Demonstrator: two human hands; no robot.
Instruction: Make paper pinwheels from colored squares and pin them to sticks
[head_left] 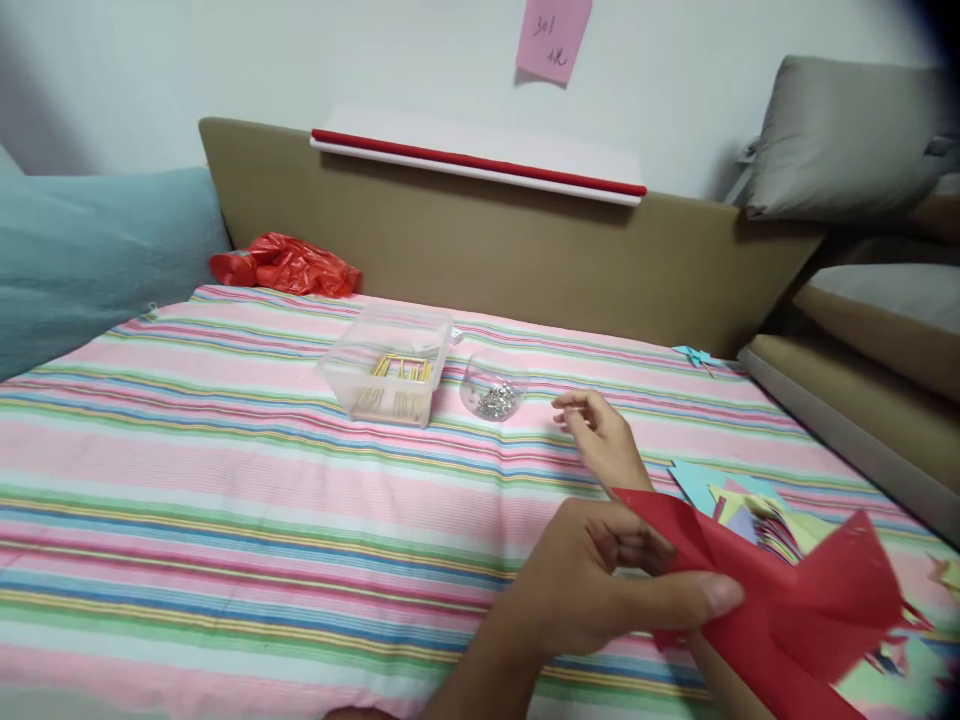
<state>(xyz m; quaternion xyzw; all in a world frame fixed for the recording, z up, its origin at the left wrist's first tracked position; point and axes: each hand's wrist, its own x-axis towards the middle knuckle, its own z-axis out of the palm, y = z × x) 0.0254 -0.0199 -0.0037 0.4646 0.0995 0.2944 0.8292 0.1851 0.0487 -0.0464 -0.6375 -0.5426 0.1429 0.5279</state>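
Note:
My left hand (600,580) grips a red paper pinwheel (795,610) at lower right, its thumb lying on top of the paper and the fingers bent beneath. The pinwheel's blades look folded and curved. Beyond it my right hand (598,430) reaches forward, its fingers loosely bent and apart, with nothing visible in them. Its forearm passes behind the red paper. Just left of the right fingertips stands a small clear cup (495,388) with many small silvery metal pieces at the bottom; hand and cup are apart.
A translucent plastic box (390,350) holds yellow sticks. Coloured paper sheets (750,500) lie at right, partly behind the pinwheel. A red plastic bag (289,265) rests at back left, a small teal paper piece (696,356) at back right. Grey cushions (847,140) are stacked at right.

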